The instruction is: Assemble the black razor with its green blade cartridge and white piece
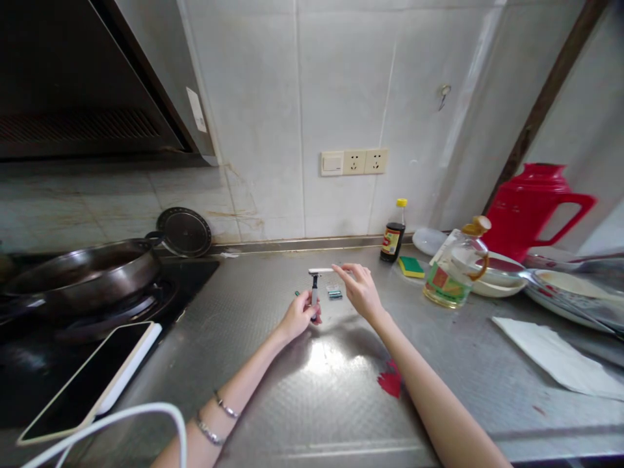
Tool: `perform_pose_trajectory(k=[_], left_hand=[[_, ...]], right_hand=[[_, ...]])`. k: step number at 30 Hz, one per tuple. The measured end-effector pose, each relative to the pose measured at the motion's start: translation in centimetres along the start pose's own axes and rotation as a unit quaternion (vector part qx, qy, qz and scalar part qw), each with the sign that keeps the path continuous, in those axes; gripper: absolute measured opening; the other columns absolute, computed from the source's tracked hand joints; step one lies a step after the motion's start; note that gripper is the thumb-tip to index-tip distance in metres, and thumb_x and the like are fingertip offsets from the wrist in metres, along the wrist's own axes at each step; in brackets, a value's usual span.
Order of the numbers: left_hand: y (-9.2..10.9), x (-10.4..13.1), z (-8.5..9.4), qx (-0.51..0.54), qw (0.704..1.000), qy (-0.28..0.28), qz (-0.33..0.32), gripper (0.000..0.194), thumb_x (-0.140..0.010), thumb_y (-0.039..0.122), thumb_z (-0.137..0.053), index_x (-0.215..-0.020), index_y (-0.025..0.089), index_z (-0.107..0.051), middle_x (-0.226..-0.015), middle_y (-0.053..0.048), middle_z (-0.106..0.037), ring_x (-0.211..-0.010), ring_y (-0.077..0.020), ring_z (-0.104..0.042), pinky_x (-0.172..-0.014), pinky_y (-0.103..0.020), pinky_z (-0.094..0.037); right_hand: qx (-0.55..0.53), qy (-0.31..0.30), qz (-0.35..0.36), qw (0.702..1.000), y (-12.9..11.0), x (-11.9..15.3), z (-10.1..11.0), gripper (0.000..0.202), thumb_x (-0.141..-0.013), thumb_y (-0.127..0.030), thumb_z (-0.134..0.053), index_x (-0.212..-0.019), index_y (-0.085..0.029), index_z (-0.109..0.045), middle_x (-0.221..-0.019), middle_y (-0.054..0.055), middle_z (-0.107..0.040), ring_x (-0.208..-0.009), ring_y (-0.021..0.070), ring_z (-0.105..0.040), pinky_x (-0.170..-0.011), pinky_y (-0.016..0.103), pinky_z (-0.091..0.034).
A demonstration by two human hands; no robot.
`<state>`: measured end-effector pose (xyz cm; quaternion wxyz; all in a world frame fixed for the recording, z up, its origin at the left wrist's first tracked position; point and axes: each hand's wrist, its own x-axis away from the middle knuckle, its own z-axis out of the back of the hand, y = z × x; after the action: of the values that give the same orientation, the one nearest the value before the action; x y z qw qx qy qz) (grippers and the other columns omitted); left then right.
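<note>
Left hand (298, 316) is wrapped around the handle of a razor (315, 286) held upright just above the steel counter (302, 390), while the right hand (359, 289) has its fingers loosely spread, fingertips touching the razor's head, small blade pack (334, 292) lying right beneath.

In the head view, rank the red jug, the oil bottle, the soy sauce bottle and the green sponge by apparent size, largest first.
1. red jug
2. oil bottle
3. soy sauce bottle
4. green sponge
All four stand at a similar depth along the back of the counter, so nearness hardly distorts this order.
</note>
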<state>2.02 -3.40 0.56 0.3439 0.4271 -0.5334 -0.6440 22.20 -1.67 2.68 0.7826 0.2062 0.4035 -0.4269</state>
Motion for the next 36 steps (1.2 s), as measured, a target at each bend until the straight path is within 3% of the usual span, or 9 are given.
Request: perform_pose_trajectory(k=[6,14,21,29,36], left_hand=[[0.7,-0.1,0.4,0.011,1.0,0.018,-0.017,0.019,-0.075,0.029,-0.055,-0.082,0.017,-0.042,-0.063,0.004,-0.051,-0.052,-0.0099,-0.056,-0.054,-0.025,-0.048],[0.4,-0.1,0.3,0.004,1.0,0.01,-0.013,0.019,-0.075,0.028,-0.055,-0.085,0.017,-0.043,-0.061,0.004,-0.051,-0.05,-0.0101,-0.055,-0.052,-0.025,-0.046],[0.3,-0.1,0.3,0.002,1.0,0.013,-0.005,0.021,-0.074,0.03,-0.056,-0.084,0.017,-0.042,-0.061,0.004,-0.052,-0.05,-0.0097,-0.055,-0.051,-0.024,-0.046],[0.4,0.1,0.1,0.001,1.0,0.021,-0.012,0.017,-0.076,0.027,-0.053,-0.085,0.016,-0.042,-0.061,0.004,-0.052,-0.05,-0.0101,-0.055,-0.053,-0.025,-0.046],[0.4,-0.3,0.8,0.014,0.999,0.025,-0.033,0.018,-0.074,0.027,-0.056,-0.079,0.017,-0.042,-0.062,0.003,-0.052,-0.053,-0.0105,-0.055,-0.056,-0.026,-0.045]], right_hand=[[-0.003,0.013,-0.028,1.0,1.2,0.4,0.0,0.053,-0.079,-0.002,-0.037,-0.125,-0.025,-0.049,-0.101,0.009,-0.054,-0.095,0.02,-0.048,-0.081,0.035,-0.037],[-0.029,0.014,-0.019,0.999,-0.4,0.1,-0.4,0.049,-0.083,-0.006,-0.036,-0.127,-0.026,-0.047,-0.102,0.009,-0.054,-0.094,0.0187,-0.048,-0.082,0.034,-0.037],[-0.02,0.017,-0.021,0.999,0.5,0.4,-0.3,0.049,-0.082,-0.005,-0.036,-0.125,-0.025,-0.05,-0.101,0.009,-0.054,-0.094,0.019,-0.049,-0.081,0.033,-0.037],[-0.033,0.067,-0.03,0.997,-0.7,-0.1,-0.5,0.046,-0.084,-0.007,-0.037,-0.124,-0.025,-0.051,-0.099,0.009,-0.054,-0.089,0.0185,-0.05,-0.078,0.033,-0.038],[-0.031,0.045,-0.018,0.998,-1.2,-0.3,-0.1,0.048,-0.084,-0.005,-0.037,-0.126,-0.025,-0.049,-0.099,0.009,-0.055,-0.09,0.0189,-0.05,-0.079,0.033,-0.038]])
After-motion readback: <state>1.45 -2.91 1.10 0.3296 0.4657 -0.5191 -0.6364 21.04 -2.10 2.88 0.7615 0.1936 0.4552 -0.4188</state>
